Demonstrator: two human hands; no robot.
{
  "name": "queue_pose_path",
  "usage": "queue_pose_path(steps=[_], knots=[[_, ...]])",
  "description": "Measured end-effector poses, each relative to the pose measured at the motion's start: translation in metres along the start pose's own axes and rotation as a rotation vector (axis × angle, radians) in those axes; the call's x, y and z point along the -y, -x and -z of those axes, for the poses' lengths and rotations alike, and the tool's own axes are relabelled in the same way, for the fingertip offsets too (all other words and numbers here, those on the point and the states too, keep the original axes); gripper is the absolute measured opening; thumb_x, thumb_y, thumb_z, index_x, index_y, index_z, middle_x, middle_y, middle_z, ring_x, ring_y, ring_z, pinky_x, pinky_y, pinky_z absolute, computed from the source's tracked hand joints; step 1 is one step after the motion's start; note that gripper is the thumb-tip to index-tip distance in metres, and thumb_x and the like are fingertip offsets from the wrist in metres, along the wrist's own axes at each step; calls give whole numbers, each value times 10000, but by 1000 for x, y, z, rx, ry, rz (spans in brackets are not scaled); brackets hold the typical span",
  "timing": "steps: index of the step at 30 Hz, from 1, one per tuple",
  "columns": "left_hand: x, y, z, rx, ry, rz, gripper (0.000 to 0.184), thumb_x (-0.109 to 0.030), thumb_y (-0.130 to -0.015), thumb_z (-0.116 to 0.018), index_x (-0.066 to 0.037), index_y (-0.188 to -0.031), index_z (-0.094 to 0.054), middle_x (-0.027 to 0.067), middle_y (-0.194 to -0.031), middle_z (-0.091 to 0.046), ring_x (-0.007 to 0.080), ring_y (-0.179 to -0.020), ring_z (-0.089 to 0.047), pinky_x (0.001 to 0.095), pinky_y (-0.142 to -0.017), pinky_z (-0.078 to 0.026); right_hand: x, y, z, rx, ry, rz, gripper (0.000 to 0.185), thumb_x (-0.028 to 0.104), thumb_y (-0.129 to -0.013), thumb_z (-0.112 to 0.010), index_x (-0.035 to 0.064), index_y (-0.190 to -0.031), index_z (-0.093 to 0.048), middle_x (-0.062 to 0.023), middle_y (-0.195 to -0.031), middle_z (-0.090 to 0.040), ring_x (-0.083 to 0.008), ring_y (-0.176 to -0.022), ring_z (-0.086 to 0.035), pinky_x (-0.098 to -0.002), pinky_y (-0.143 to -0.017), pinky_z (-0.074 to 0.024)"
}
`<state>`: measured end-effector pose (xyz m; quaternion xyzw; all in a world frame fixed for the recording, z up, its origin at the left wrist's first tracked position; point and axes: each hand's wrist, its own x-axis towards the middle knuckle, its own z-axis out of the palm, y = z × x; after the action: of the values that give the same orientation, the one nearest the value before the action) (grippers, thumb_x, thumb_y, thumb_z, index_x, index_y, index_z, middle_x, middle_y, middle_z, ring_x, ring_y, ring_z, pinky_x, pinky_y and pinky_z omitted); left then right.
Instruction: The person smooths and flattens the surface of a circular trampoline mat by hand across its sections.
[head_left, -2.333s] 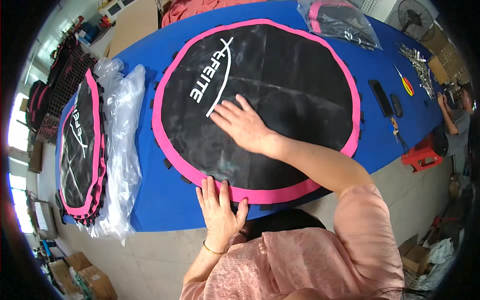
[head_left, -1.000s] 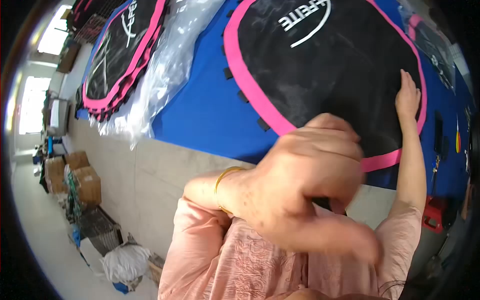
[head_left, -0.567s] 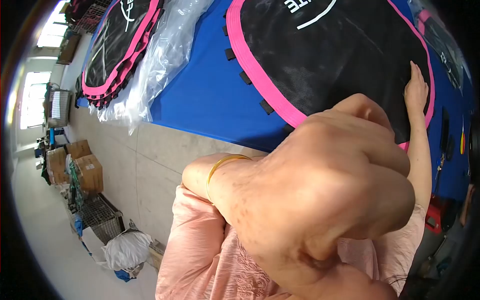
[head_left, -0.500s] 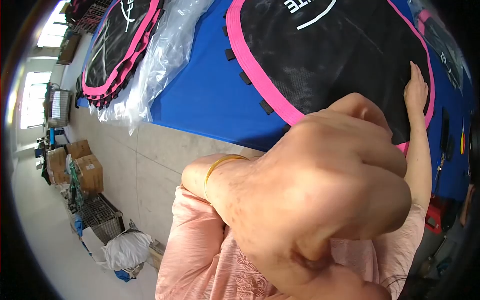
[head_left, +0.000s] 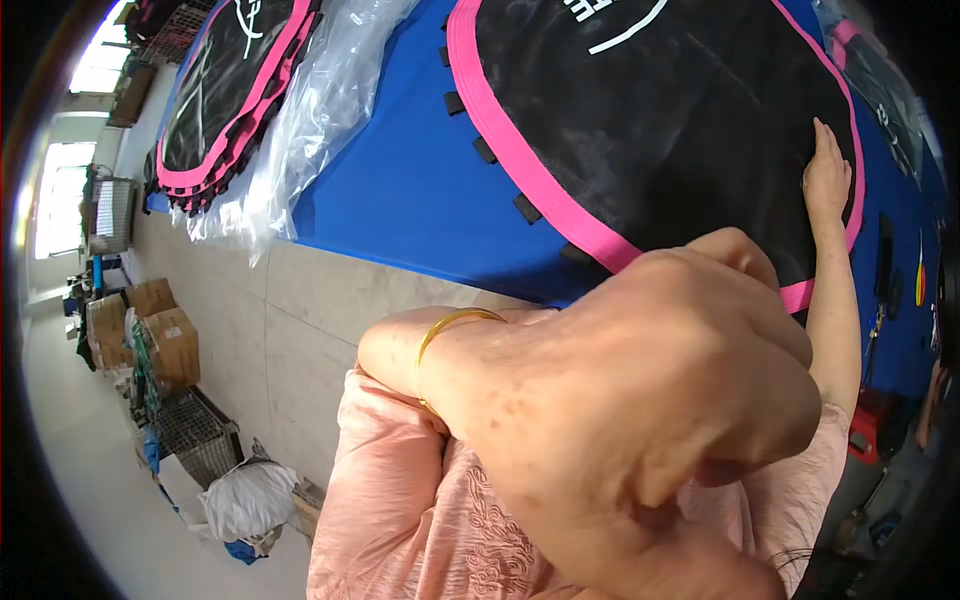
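Observation:
My left hand (head_left: 640,400), with a gold bangle (head_left: 432,345) at its wrist, is raised close to the camera. Its fingers are curled in, and whatever they may hold is hidden. Lying flat with fingers stretched out, my right hand (head_left: 827,180) rests on a black mesh mat (head_left: 690,140), near its right edge. The mat has a wide pink border (head_left: 510,150) with black tabs (head_left: 527,208) along it and white lettering at the top. It looks like a trampoline mat. My left hand covers part of its near edge.
The mat lies on a blue table (head_left: 390,190). Clear plastic wrap (head_left: 310,130) and several stacked pink-edged black mats (head_left: 215,110) lie at the left. A bagged item (head_left: 875,100) and a yellow-and-red tool (head_left: 921,270) are at the right. Cardboard boxes (head_left: 165,345) stand on the floor.
My left hand has shifted slightly in front of the camera, still curled. The view has moved a little; my right hand stays flat on the mat.

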<state>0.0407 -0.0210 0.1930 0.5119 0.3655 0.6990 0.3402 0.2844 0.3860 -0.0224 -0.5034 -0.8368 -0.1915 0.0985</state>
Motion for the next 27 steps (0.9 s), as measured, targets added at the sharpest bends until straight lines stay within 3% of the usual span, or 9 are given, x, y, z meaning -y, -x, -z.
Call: queue_pose_path(steps=[1,11,13,14,16,20,23,25,27], knots=[[-2,1,-5,-119,-4,64,621,-561,-948,-688,38,-786,-696,178,-743,-655,291,-606,-615,561,-820,-530,-2,0,1,-7,-2,1,627,-15,-1012,-444,196,-1603,-459,-80,-1637,-498,-307,-1497,-485,-561,-1203,-402],[16,-9,17,-96,150,-142,547,-506,-957,-692,16,-795,-675,169,-736,-653,279,-598,-613,573,-781,-540,-1,0,1,-9,-16,1,626,-11,-1009,-451,200,-1598,-462,-80,-1634,-498,-310,-1495,-485,-581,-1196,-406],[18,-15,31,156,22,-189,530,-506,-966,-715,-10,-782,-670,127,-718,-649,266,-614,-622,570,-796,-543,-1,0,2,-9,-11,-10,618,-15,-1000,-462,188,-1584,-475,-62,-1639,-491,-290,-1491,-488,-575,-1201,-390],[24,-18,22,155,25,-187,530,-506,-966,-715,-10,-782,-670,127,-718,-649,266,-614,-622,570,-796,-543,-1,0,2,-5,-10,-9,618,-15,-1000,-462,188,-1584,-475,-62,-1639,-491,-290,-1491,-488,-575,-1201,-390],[40,-26,-2,-162,-20,-502,612,-593,-819,-785,-44,-673,-558,83,-638,-476,289,-521,-464,424,-664,-415,-1,0,2,-3,-21,-14,613,-8,-1009,-447,190,-1588,-470,-64,-1638,-494,-289,-1497,-482,-574,-1205,-387],[44,-27,5,-61,-54,-542,626,-612,-832,-761,-34,-682,-574,91,-636,-475,292,-521,-450,443,-675,-422,0,-1,3,5,-14,-22,612,-7,-1009,-445,189,-1588,-472,-64,-1637,-497,-294,-1498,-481,-573,-1208,-386],[52,-25,-2,-224,0,-597,652,-638,-849,-727,-31,-676,-566,98,-652,-487,293,-527,-455,452,-694,-433,-1,-1,2,11,-11,-20,624,-23,-1019,-419,200,-1600,-460,-75,-1645,-486,-309,-1502,-474,-571,-1211,-393],[60,-29,2,-157,-44,-696,586,-580,-812,-796,-45,-700,-583,92,-686,-533,299,-539,-488,432,-704,-441,-1,-1,1,12,2,-17,626,-14,-1001,-461,187,-1593,-471,-66,-1639,-494,-293,-1494,-487,-570,-1208,-389],[58,-25,9,-113,-83,-637,564,-560,-824,-800,-45,-715,-596,91,-691,-548,294,-550,-505,446,-719,-454,0,-2,2,11,-9,-21,629,-12,-998,-469,187,-1594,-470,-66,-1641,-493,-292,-1491,-490,-571,-1208,-390]])
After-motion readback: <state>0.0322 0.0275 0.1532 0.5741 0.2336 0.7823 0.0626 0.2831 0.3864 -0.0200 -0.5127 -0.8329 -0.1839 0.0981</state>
